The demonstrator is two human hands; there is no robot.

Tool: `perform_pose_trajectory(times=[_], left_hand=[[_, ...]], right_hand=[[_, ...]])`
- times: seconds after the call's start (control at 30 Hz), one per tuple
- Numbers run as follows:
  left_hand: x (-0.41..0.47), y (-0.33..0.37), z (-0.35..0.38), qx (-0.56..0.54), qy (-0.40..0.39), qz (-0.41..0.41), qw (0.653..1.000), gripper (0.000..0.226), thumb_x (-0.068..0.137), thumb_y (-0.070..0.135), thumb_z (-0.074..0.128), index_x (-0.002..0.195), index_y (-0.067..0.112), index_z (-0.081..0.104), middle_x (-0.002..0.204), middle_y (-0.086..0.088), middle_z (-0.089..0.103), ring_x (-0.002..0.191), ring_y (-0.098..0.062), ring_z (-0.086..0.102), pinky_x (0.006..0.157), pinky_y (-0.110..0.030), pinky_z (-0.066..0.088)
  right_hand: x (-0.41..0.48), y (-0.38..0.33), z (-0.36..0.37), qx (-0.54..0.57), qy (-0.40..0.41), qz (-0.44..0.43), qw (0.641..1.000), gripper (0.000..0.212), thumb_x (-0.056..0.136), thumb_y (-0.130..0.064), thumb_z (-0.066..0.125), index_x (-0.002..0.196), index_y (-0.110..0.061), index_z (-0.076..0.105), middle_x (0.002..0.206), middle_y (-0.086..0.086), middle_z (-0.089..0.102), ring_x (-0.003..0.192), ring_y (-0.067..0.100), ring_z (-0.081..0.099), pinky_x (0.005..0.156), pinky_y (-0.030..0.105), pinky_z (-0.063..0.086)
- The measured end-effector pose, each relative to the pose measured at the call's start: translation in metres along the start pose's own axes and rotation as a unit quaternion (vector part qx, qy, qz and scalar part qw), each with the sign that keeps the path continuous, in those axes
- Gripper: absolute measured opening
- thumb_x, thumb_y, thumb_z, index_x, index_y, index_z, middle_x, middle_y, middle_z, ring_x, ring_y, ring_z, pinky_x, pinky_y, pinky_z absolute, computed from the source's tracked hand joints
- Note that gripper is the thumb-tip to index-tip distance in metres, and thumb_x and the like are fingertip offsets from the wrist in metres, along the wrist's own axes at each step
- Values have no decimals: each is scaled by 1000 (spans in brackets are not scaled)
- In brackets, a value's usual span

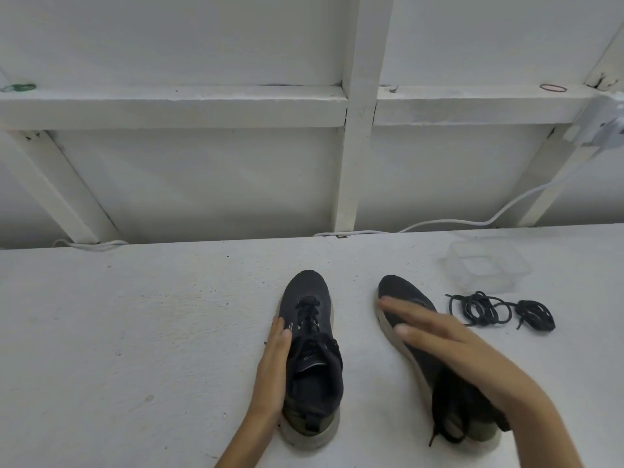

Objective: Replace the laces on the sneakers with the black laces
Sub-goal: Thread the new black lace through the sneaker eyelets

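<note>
Left hand [271,369], flat, braces left sneaker [312,359]; right hand [449,346], fingers straight, covers right sneaker [405,295], apparently aligning the pair; black laces [499,310] alongside.

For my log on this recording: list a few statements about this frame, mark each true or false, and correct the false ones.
1. The left hand lies flat against the side of the left sneaker. True.
2. The right hand grips a lace. False: its fingers are straight, above the right sneaker, and hold nothing.
3. Loose black laces lie on the table to the right of the right sneaker. True.
4. The black laces sit inside the plastic container. False: they lie on the table in front of it.
5. The left sneaker has no lace in it. False: a dark lace is threaded through it.
</note>
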State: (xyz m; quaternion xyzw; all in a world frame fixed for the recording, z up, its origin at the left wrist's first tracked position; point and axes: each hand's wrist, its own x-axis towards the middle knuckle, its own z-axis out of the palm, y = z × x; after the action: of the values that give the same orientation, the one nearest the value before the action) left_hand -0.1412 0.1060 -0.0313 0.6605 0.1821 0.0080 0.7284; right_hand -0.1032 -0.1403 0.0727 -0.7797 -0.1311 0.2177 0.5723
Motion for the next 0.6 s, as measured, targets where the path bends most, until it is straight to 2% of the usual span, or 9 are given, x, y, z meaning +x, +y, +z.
perform_pose_trajectory(times=[0.13, 0.2, 0.27, 0.33, 0.4, 0.47, 0.53, 0.6], left_hand=[[-1, 0, 0, -19, 7, -3, 1000, 55, 100, 38, 40, 152, 24, 27, 153, 19, 28, 141, 1, 25, 120, -28, 18], [-2, 1, 0, -23, 7, -2, 1000, 61, 97, 44, 42, 152, 25, 26, 153, 19, 28, 142, 0, 26, 121, -30, 19], [-2, 2, -1, -19, 7, 2, 1000, 72, 90, 58, 50, 152, 26, 30, 154, 17, 31, 142, -2, 28, 122, -36, 21], [-1, 2, -2, -19, 6, 4, 1000, 76, 87, 63, 51, 150, 26, 33, 153, 14, 36, 141, -4, 32, 121, -39, 23], [-2, 2, 0, -26, 8, -2, 1000, 61, 97, 49, 47, 151, 25, 31, 153, 17, 33, 141, -2, 30, 121, -35, 21], [-2, 1, 0, -24, 12, -10, 1000, 53, 101, 35, 42, 151, 24, 28, 152, 18, 30, 141, -1, 27, 120, -30, 19], [-2, 2, 0, -13, 14, -14, 1000, 52, 102, 31, 41, 151, 23, 28, 152, 18, 30, 141, -1, 26, 120, -28, 19], [-2, 1, 0, -7, 17, -12, 1000, 51, 102, 30, 41, 151, 22, 29, 152, 17, 30, 141, -1, 26, 119, -27, 19]], right_hand=[[-6, 31, -46, -62, 78, 33, 994, 47, 80, -50, 66, 126, -55, 56, 136, -38, 45, 126, -15, 39, 105, 18, 31], [-7, 53, -56, -69, 88, 58, 992, 50, 78, -52, 65, 127, -55, 53, 133, -38, 43, 124, -17, 38, 105, 19, 30], [-9, 68, -54, -2, 77, 79, 994, 53, 80, -48, 64, 131, -52, 50, 132, -35, 50, 121, -18, 42, 103, 17, 33], [-9, 82, -52, 53, 72, 68, 994, 59, 81, -47, 65, 137, -43, 49, 139, -26, 51, 131, -6, 43, 110, 21, 31], [-8, 95, -51, 100, 70, 46, 991, 66, 80, -50, 72, 140, -33, 51, 146, -16, 49, 138, 2, 39, 117, 31, 25], [-5, 96, -41, 152, 87, 27, 984, 63, 81, -41, 74, 139, -27, 54, 145, -11, 51, 138, 5, 41, 120, 40, 22], [-1, 90, -28, 207, 121, 19, 971, 63, 77, -34, 76, 136, -24, 58, 141, -14, 54, 134, 2, 44, 117, 35, 27], [7, 88, -10, 228, 132, 28, 964, 76, 62, -53, 83, 131, -31, 61, 145, -16, 48, 137, 0, 39, 118, 33, 26]])
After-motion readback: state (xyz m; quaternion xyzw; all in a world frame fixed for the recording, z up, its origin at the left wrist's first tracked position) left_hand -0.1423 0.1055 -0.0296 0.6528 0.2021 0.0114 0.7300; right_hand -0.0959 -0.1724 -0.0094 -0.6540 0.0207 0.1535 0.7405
